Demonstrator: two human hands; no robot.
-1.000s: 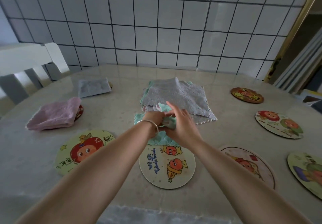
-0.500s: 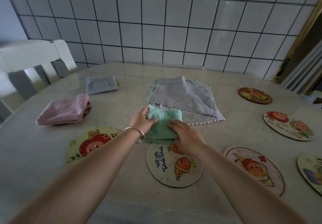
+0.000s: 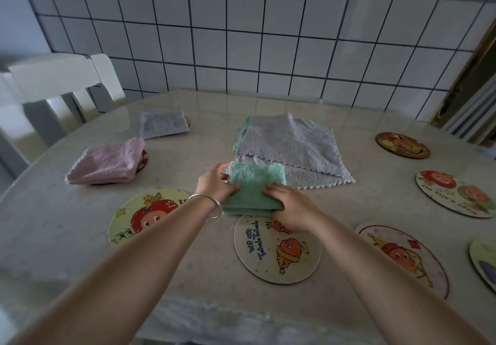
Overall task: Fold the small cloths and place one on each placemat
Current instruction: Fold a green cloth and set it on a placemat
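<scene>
- The folded green cloth (image 3: 253, 189) lies on the worktop (image 3: 53, 218), between the stack of unfolded cloths (image 3: 290, 146) and the nearest round placemat (image 3: 276, 248); its near edge just overlaps that placemat's far rim.
- The left hand (image 3: 214, 185), with a silver bangle (image 3: 208, 205) at the wrist, takes the cloth's left edge, its grip closed on the fabric.
- The right hand (image 3: 291, 207) lies on the cloth's near right corner, fingers pressed flat on it; whether it pinches the fabric I cannot tell.
- To the left, a folded pink cloth (image 3: 107, 162) covers most of one placemat, and a folded grey cloth (image 3: 163, 124) covers another farther back; only a sliver of each mat shows.
- An apple-face placemat (image 3: 145, 216) lies bare near the left forearm, which hides its lower edge.
- Four more placemats lie on the right: a dark one (image 3: 402, 145) farthest off, a pale one (image 3: 456, 193) nearer, one (image 3: 402, 256) beside the right forearm, and one cut off by the picture's edge.
- The worktop is pale, glossy and marbled, set against a white tiled wall (image 3: 241, 36) with dark grout.
- A white chair (image 3: 53, 81) stands at the left; the things at the far right edge are too dim to make out.
</scene>
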